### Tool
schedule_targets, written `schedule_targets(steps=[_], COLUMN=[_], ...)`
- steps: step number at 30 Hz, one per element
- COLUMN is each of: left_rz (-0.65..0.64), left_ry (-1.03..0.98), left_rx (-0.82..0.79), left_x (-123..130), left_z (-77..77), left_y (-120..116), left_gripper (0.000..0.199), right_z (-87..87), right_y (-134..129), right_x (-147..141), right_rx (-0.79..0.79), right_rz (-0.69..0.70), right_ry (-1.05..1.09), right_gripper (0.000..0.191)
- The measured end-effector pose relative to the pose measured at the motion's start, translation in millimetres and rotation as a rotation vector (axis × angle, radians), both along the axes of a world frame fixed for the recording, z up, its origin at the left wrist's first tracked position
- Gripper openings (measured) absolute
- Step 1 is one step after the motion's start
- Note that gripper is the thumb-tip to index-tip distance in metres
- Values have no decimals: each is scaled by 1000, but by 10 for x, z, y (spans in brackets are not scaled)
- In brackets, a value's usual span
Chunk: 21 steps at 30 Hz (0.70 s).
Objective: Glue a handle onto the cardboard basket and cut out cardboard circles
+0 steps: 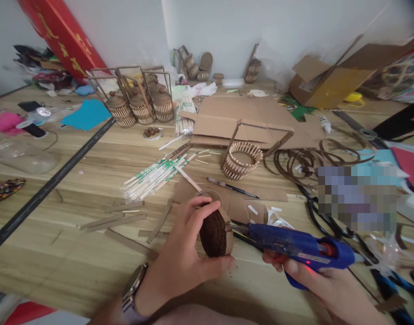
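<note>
My left hand (186, 253), with a watch on the wrist, grips a round brown coiled-cardboard lid (213, 234) by its rim, tilted so that its dark hollow side faces me. In my right hand (315, 280) is a blue hot glue gun (295, 248) with a red light lit on its body. The gun's nozzle points left and meets or nearly meets the lid's right edge. Behind the lid shows part of a clear round rim (207, 194). A small slatted basket (242, 160) with a tall square cardboard handle stands beyond my hands.
Several finished lidded baskets (139, 104) stand at the back left. Wrapped chopsticks (159, 176), cardboard strips (119, 221) and a black pen (234, 187) lie around my hands. Cardboard sheets (227, 117), coiled brown strips (295, 158) and an open carton (325, 85) are farther back.
</note>
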<state>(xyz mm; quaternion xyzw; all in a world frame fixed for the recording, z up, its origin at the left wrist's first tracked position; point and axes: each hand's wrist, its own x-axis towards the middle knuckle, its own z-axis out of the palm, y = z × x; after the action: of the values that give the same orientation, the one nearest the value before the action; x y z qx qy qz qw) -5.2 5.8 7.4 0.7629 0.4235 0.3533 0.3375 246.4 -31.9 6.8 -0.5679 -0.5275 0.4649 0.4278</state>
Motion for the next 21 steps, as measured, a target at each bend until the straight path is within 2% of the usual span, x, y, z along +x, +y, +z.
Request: schedule_targets(steps=[6, 12, 18, 21], left_rz=[1, -28, -63, -60], left_ry=[7, 16, 37, 36], left_rx=[15, 17, 21, 25], left_x=[0, -14, -19, -9], left_z=[12, 16, 22, 31], left_y=[-2, -5, 4, 0], left_gripper=[75, 71, 61, 59], right_z=[-20, -78, -149, -139], right_y=[-61, -97, -154, -154], right_x=[-10, -4, 36, 12], right_rx=[-113, -50, -34, -13], right_rz=[-73, -84, -80, -108], right_ry=[-10, 62, -2, -47], right_gripper=[37, 24, 28, 23])
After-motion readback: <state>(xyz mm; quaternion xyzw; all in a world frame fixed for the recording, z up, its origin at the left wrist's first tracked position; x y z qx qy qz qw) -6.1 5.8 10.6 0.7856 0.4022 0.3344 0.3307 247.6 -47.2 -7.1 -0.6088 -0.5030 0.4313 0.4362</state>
